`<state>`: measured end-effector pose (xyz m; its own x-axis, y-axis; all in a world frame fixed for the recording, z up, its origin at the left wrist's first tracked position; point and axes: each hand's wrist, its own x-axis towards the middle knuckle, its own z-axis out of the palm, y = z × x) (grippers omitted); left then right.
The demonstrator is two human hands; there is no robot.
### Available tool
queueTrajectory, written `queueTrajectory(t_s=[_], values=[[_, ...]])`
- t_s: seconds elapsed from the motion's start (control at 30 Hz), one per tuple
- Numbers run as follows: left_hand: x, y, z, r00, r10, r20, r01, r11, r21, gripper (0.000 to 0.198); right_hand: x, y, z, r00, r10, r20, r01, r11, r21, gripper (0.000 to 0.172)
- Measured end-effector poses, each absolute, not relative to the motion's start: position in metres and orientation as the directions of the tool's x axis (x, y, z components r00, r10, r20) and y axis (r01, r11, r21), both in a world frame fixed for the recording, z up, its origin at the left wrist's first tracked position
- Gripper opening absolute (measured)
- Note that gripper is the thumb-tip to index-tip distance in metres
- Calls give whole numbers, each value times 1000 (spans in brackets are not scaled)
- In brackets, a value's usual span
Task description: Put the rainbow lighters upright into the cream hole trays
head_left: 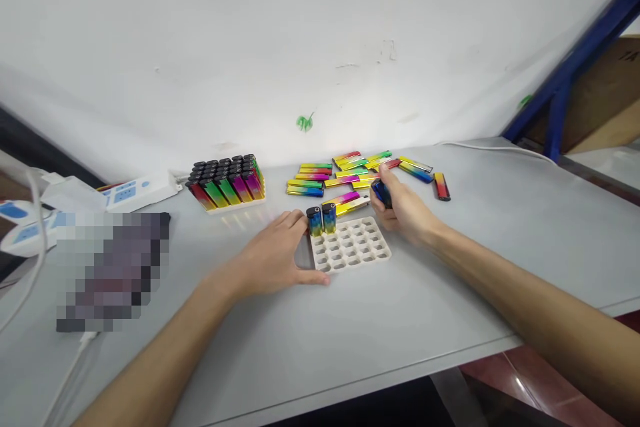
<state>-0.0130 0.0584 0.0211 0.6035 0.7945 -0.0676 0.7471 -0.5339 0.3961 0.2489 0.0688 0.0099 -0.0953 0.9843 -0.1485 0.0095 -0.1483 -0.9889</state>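
Note:
A white tray (357, 248) with several empty slots lies on the grey table. Two blue-green lighters (321, 219) stand upright in its far left corner. My left hand (277, 253) rests flat beside the tray's left edge, fingers spread, thumb along the near corner. My right hand (403, 207) is curled at the tray's far right corner, gripping a dark blue lighter (381, 193). Behind it lies a loose heap of rainbow-coloured lighters (350, 173).
A full tray of upright lighters (227, 183) stands at the back left. White power strips (135, 190) and cables lie at the far left, next to a blurred dark object (113, 270). One lighter (441, 186) lies apart at the right. A blue metal frame (570, 73) rises at right.

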Motion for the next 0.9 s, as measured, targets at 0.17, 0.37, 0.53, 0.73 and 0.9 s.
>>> queueTrajectory(t_s=[0.17,0.37,0.53,0.73,0.9], values=[[-14,59,19,598,800,-60,747,-528,405,76,244,68,9,-91,982,-166,-3,-167,-986,59],[-13,58,19,595,801,-64,751,-525,401,80,243,67,11,-53,989,-136,-23,-138,-990,54],[-14,58,19,597,800,-61,746,-526,409,79,244,66,10,-79,987,-138,-20,-140,-990,61],[-14,59,17,591,805,-54,747,-521,414,80,242,65,10,-81,984,-156,-25,-159,-987,62],[-13,57,20,604,794,-64,748,-537,390,81,241,63,15,-58,985,-162,-74,-166,-983,56]])
